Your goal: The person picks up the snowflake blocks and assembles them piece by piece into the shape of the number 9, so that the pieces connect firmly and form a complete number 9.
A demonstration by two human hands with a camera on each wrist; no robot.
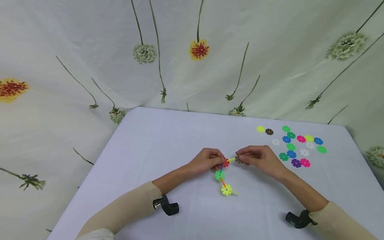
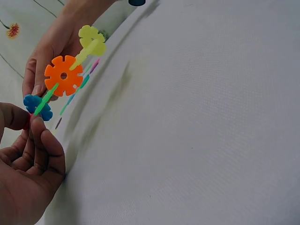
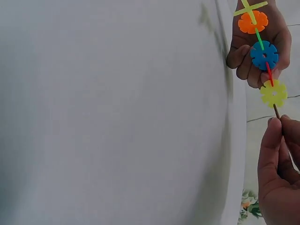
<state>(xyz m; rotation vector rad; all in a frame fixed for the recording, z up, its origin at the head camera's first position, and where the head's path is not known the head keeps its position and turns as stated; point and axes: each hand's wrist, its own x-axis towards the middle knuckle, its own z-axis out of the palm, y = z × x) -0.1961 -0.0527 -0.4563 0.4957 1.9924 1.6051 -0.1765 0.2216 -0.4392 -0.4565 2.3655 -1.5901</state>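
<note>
A chain of notched plastic snowflake discs hangs between the two hands above the table. My left hand [image 1: 208,161] pinches the red disc [image 1: 226,163]. In my right hand [image 1: 261,160], thumb and fingers pinch a brown disc [image 1: 238,159], seen edge-on in the right wrist view. Its edge meets a yellow disc [image 3: 280,93], which joins the red one. Below the red come a blue disc [image 3: 258,56], a green disc [image 1: 218,173], an orange disc [image 2: 55,77] and crossed yellow discs [image 1: 225,188] at the free end.
Loose snowflake discs lie spread on the right of the white table [image 1: 168,133], among them a purple disc [image 1: 296,160], a pink disc [image 1: 305,162] and a second brown disc [image 1: 269,132]. A flower-patterned cloth [image 1: 102,36] hangs behind the table.
</note>
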